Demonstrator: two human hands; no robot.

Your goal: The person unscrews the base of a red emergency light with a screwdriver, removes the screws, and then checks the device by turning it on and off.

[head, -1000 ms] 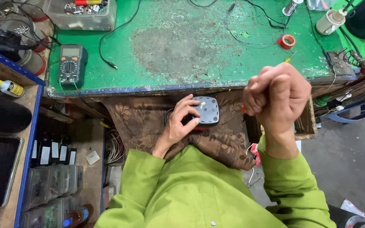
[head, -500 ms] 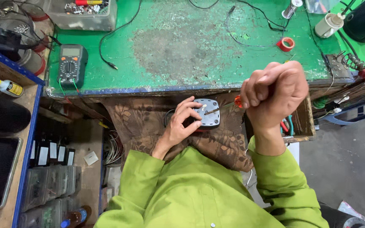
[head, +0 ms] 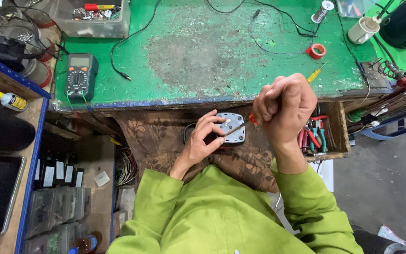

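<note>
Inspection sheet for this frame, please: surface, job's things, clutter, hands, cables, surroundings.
Surface: green bench, paint worn bare mid-top.
Job's things: grey plug over the lap; screwdriver tip on it.
Clutter: multimeter, parts tray, red tape roll, yellow screwdriver, solder spool.
Hands: left hand grips the plug; right hand fisted on the screwdriver handle.
Cables: black leads loose across the bench.
Surroundings: pliers drawer at right, glue bottle on left shelf.
</note>
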